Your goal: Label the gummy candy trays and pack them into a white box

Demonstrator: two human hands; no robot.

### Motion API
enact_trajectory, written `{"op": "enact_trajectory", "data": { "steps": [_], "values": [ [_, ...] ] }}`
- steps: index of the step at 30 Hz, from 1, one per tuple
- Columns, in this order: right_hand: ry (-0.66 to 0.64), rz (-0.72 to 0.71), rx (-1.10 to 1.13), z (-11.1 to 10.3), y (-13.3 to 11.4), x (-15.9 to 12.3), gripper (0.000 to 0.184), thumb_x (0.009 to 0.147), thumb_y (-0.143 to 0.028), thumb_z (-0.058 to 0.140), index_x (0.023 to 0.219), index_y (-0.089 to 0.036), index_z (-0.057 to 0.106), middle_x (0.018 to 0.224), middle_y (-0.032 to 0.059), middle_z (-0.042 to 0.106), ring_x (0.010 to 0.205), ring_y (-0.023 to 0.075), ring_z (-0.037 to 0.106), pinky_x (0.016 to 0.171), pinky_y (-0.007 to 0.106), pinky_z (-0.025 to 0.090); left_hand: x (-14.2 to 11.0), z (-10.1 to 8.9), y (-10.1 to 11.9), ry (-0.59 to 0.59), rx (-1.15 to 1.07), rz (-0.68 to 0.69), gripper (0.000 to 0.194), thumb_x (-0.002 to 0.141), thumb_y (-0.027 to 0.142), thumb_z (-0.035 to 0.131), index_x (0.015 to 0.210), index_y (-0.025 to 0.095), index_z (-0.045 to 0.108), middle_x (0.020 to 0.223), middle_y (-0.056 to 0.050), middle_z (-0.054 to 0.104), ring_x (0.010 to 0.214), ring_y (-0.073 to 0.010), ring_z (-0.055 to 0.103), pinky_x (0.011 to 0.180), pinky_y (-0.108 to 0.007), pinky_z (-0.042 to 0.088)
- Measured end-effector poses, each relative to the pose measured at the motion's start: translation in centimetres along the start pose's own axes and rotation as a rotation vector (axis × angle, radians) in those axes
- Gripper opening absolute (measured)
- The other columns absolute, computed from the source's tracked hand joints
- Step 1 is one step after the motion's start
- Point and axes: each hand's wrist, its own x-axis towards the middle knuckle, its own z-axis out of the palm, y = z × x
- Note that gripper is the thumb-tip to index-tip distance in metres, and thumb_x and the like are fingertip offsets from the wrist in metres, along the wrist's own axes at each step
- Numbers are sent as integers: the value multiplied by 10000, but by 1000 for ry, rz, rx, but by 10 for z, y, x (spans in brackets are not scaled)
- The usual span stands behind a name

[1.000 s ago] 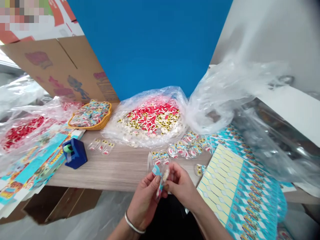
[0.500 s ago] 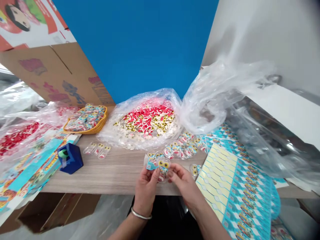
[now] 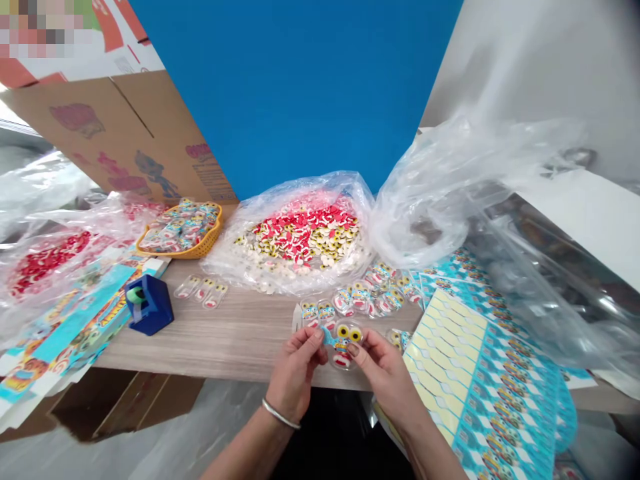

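Between my hands is a small clear candy pack (image 3: 342, 360), with two yellow eye shapes on top and a red-and-white mouth shape below. A printed label (image 3: 341, 345) crosses its middle, and its blue end sticks out to the left. My left hand (image 3: 299, 363) pinches that blue end between thumb and fingers. My right hand (image 3: 387, 373) grips the pack by its right edge, thumb in front. Just beyond, two labelled packs (image 3: 318, 312) lie on the table, beside a larger pile of packs (image 3: 377, 293). The label sheets (image 3: 445, 353) lie by my right forearm.
An open plastic bag of red, white and yellow candies (image 3: 305, 233) sits at the back. To its left are a yellow basket (image 3: 203, 248) of packs, a blue tape dispenser (image 3: 149, 305) and several unlabelled packs (image 3: 203, 291). Crumpled clear plastic (image 3: 425, 207) covers the right side.
The pack was edge-on between my hands, then turned to face me. My left hand has shifted from the pack's side to the label's blue end, while my right hand keeps hold of the pack.
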Motion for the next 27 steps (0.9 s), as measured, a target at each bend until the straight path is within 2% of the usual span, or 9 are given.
{"op": "enact_trajectory", "data": {
  "steps": [4,7,10,13,16,18,22,23,27],
  "values": [
    [-99,32,84,1,0,0,239,870,-419,666,956,-196,657,896,29,680,841,175,605,776,278,469,-3,4,1,-152,-85,-286,270,665,318,839,789,127,694,689,-10,613,563,-78,504,562,-217,392],
    [-64,44,87,1,-1,2,218,834,-412,708,875,-206,653,799,0,655,755,156,591,710,262,470,-6,4,6,-268,-64,-390,294,720,329,813,929,151,711,780,-19,621,603,-78,517,593,-225,412],
    [-31,35,105,4,0,2,210,797,-388,745,800,-211,632,696,-31,602,658,130,565,653,250,466,-5,1,7,-289,-50,-373,293,715,321,821,959,201,714,839,-16,634,664,-88,538,640,-226,424],
    [0,57,176,8,5,2,252,760,-371,776,875,-214,616,712,-38,602,622,118,576,607,241,463,1,-2,3,-297,-1,-300,267,702,335,826,913,202,732,854,-30,658,714,-111,549,684,-232,429],
    [38,104,203,1,12,7,337,717,-392,796,900,-216,575,700,-41,604,566,114,574,525,227,434,6,-2,-2,-349,206,-233,251,707,373,810,839,168,755,742,-35,654,671,-120,521,670,-236,418],
    [131,89,117,-16,14,16,346,708,-429,781,868,-213,562,676,-36,603,540,118,556,493,227,416,7,-1,-4,-332,373,-160,276,689,407,813,801,158,767,681,-29,640,622,-112,492,622,-228,396],
    [644,-25,-218,-76,11,53,355,713,-503,709,846,-211,559,574,-40,573,502,139,515,487,258,403,6,1,-8,-206,474,-79,369,686,492,781,879,177,774,720,-29,649,578,-107,495,575,-237,392],
    [711,-34,-257,-92,10,64,355,709,-503,701,851,-208,564,564,-39,570,516,152,527,506,269,412,7,2,-10,-189,479,-77,377,687,500,775,883,178,771,725,-29,649,568,-107,495,564,-239,392],
    [775,-16,-351,-132,8,98,321,727,-471,661,853,-179,623,560,-3,611,549,187,574,545,297,444,12,17,-25,-287,619,-76,342,728,478,728,892,181,773,775,-69,693,598,-151,551,570,-266,422]
  ]
}}
